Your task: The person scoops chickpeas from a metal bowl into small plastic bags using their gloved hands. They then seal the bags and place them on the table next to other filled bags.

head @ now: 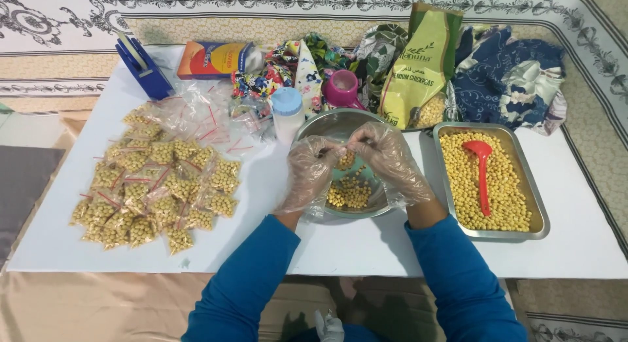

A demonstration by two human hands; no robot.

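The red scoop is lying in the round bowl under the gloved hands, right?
Not quite. The head view shows the red scoop lying in the rectangular metal tray of chickpeas, beside the round bowl under the gloved hands.

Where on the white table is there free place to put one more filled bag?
Bare white table lies along the near edge, in front of the steel bowl and metal tray, and right of the tray. A strip between the pile of filled bags and the left hand is free. The back edge is crowded.
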